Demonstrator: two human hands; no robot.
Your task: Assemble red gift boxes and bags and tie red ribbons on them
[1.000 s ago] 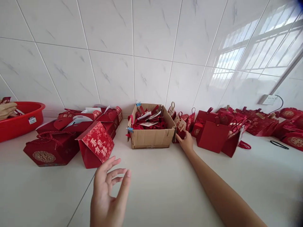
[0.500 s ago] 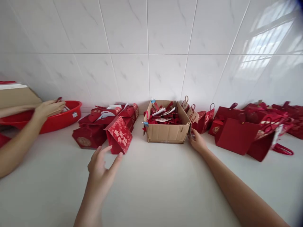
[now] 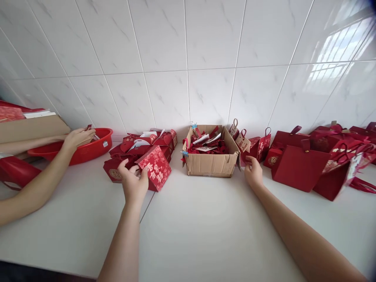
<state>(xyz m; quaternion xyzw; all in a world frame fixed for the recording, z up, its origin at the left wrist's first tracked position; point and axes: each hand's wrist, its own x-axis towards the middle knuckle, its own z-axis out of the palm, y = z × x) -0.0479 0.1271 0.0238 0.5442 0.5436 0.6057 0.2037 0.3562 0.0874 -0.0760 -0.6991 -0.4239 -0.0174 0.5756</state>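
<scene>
On the white counter (image 3: 205,235), the cardboard box (image 3: 210,166) sat centre; our right hand (image 3: 253,172) had come off its corner, fingers loosely spread (holding nothing). Our left hand (image 3: 133,184), open in air 1 second earlier, had closed on the printed red gift box (image 3: 157,174) beside it.

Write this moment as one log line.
left hand grasps red gift box | right hand open beside cardboard box | another person's hand at red basin

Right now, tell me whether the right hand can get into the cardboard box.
Probably yes. The right hand is empty just beside the cardboard box, whose top is open; only the paper tags at its far corner stand close. The left hand is busy gripping the red patterned box.
</scene>
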